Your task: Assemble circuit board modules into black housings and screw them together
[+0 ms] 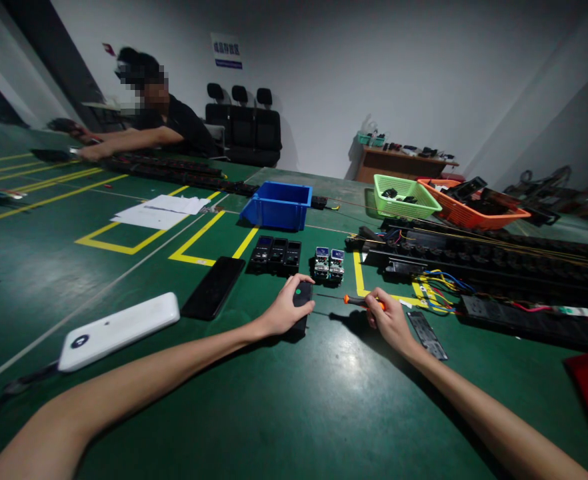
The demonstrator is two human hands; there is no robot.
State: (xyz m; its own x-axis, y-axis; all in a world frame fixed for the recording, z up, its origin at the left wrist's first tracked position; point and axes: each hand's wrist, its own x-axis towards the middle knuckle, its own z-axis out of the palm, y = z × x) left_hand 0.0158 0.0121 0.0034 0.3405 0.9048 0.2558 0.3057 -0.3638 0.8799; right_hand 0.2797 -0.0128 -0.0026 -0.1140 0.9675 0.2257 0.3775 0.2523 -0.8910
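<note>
My left hand [287, 308] grips a small black box [301, 292] with a green dot on it, thumb and fingers around its sides. In my right hand [387, 317] is a screwdriver [350, 300] with an orange and black handle, its thin shaft pointing left at the box. The tip looks close to the box; whether it touches I cannot tell. Just beyond lie a row of black housings [275, 253] and two small circuit modules with blue screens [329, 263]. A flat dark panel [427, 335] rests beside my right wrist.
A black phone [214, 288] and a white device with a strap [121, 330] lie left. Behind are a blue bin [281, 205], green basket [405, 197] and orange basket [474, 207]. Long black rails with wires [484, 260] extend right. A co-worker [164, 127] reaches over the table far left.
</note>
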